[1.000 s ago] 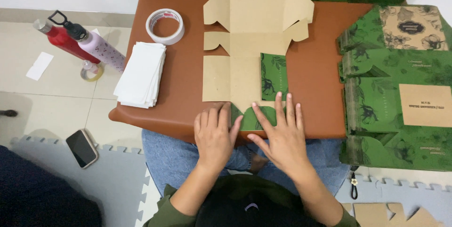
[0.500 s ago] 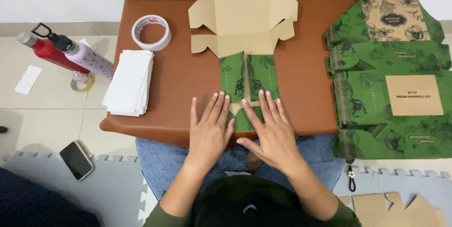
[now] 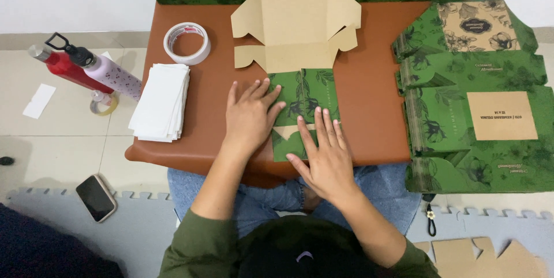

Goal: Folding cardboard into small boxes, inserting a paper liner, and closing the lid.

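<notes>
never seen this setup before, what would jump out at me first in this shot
Both hands press flat on a half-folded cardboard box at the middle of the brown table: the left hand and the right hand lie on its green leaf-printed flaps. A tall stack of flat green boxes fills the right side, while a tape roll and a pile of white sheets sit left.

A low brown leather-topped table (image 3: pixel 369 111) carries a half-folded cardboard box blank (image 3: pixel 297 30), kraft brown inside and green leaf-printed outside, lying across its middle. Toward the left edge sit a roll of clear tape (image 3: pixel 187 42) and, just beside it, a stack of white paper sheets (image 3: pixel 161 102). A thick pile of flat green floral box blanks (image 3: pixel 461 82) overhangs the right edge. Beside the table, on the beige tiled floor (image 3: pixel 63 145), lie a red bottle (image 3: pixel 60 66), a lilac bottle (image 3: pixel 109 73) and a white slip (image 3: pixel 38 100); a black phone (image 3: pixel 96 198) rests on grey foam mats (image 3: pixel 138 226).
</notes>
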